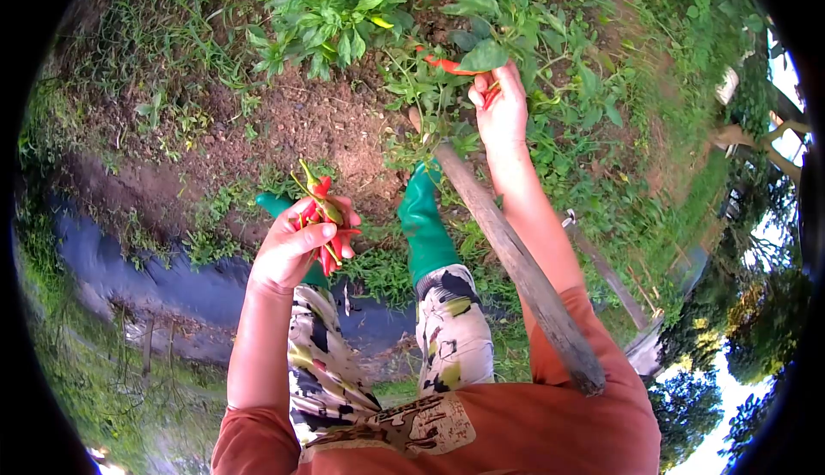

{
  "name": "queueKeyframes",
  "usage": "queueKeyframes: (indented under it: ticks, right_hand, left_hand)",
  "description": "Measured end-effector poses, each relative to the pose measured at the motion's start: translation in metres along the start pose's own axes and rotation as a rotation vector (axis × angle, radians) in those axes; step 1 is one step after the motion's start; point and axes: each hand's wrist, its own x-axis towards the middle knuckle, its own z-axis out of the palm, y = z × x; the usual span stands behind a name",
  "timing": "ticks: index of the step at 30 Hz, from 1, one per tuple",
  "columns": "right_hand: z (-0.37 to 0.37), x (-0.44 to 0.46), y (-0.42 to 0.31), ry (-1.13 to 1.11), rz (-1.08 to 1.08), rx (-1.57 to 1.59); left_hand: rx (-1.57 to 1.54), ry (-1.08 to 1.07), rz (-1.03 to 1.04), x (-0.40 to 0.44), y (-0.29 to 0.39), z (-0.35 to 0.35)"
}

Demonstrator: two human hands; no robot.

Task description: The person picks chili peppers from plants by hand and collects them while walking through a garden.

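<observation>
My left hand is closed around a bunch of red chili peppers, their green stems poking out above the fingers. It is held in front of my body, over my boots. Farther forward and to the right, my right hand reaches into a pepper plant. Its thumb and fingers pinch a red chili pepper, partly hidden by the fingers. Just beyond the fingertips, another red chili shows beside a broad green leaf; whether my fingers touch it I cannot tell.
A weathered wooden stake slants up beside my right forearm. My green boots stand among weeds by bare soil. A leafy pepper plant grows ahead, and dark sheeting lies behind on the left. Another post stands at the right.
</observation>
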Motion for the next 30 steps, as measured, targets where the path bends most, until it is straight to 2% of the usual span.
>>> queueKeyframes:
  ticks: [2,4,6,8,9,10,12,13,14,17,22,24,25,30]
  right_hand:
    - [0.011,0.002,-0.010,-0.038,-0.017,-0.015]
    - [0.018,0.003,-0.018,-0.030,-0.039,0.108]
    - [0.017,0.005,-0.026,0.028,-0.022,0.011]
    - [0.012,0.011,-0.029,0.148,-0.013,0.045]
    - [0.011,0.012,-0.033,0.193,0.029,0.037]
    - [0.007,0.014,-0.037,0.103,0.056,0.032]
    - [0.003,0.015,-0.041,0.257,0.160,0.069]
    - [-0.001,0.016,-0.044,0.228,0.255,0.108]
    - [-0.003,0.015,-0.044,0.227,0.256,0.104]
    - [-0.012,0.010,-0.042,0.115,0.357,0.379]
    - [-0.013,0.007,-0.043,0.000,0.421,0.471]
    - [-0.006,0.005,-0.048,0.297,0.564,0.327]
    - [-0.012,0.007,-0.044,0.340,0.505,0.242]
    - [-0.028,0.011,-0.044,0.164,0.667,0.314]
  left_hand:
    - [-0.017,-0.057,-0.041,0.002,0.002,-0.001]
    - [-0.012,-0.057,-0.042,0.002,0.000,0.001]
    - [-0.008,-0.057,-0.035,0.003,0.000,0.002]
    - [-0.007,-0.069,-0.052,0.002,-0.001,0.002]
    - [-0.008,-0.067,-0.052,0.001,-0.001,0.003]
    - [-0.010,-0.061,-0.048,0.001,-0.001,0.004]
    - [-0.015,-0.054,-0.046,0.000,-0.002,0.004]
    - [-0.011,-0.058,-0.043,0.001,-0.002,0.003]
    - [-0.007,-0.064,-0.040,0.001,-0.002,0.002]
    - [-0.017,-0.058,-0.038,0.000,-0.003,0.002]
    - [-0.024,-0.058,-0.037,-0.002,0.000,0.002]
    - [-0.027,-0.064,-0.037,-0.002,0.000,0.002]
    - [-0.020,-0.056,-0.030,-0.002,0.001,0.003]
    - [-0.027,-0.035,-0.034,-0.001,-0.003,0.002]
